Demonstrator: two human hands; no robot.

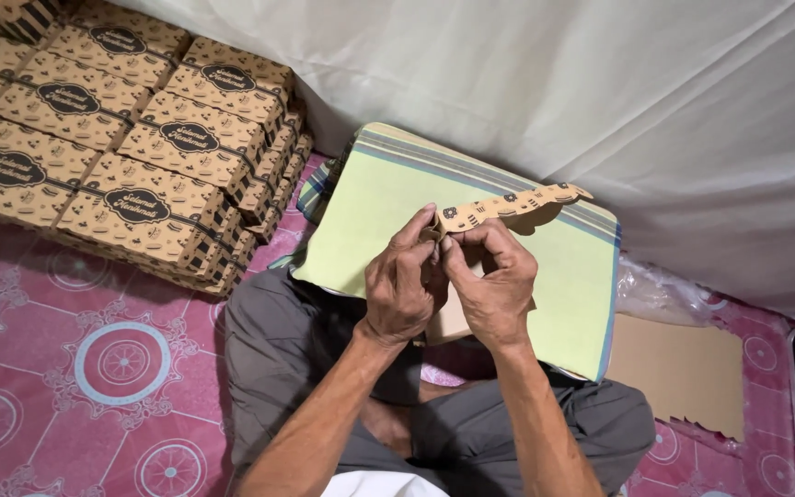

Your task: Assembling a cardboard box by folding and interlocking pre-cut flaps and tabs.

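At ten o'clock, stacked boxes (131,138) of brown patterned card sit in rows on the pink patterned mat (66,368). Near the centre, the left hand (404,281) is closed, its thumb and fingers pinching the cardboard piece (508,207) at its near end. The right hand (489,281) touches the left and pinches the same piece just beside it; its scalloped strip runs off toward two o'clock. Both hands work above a pale green cushion (572,276). At four o'clock a flat cardboard sheet (683,368) lies on the mat, with what may be a clear plastic bag (655,290) just above it.
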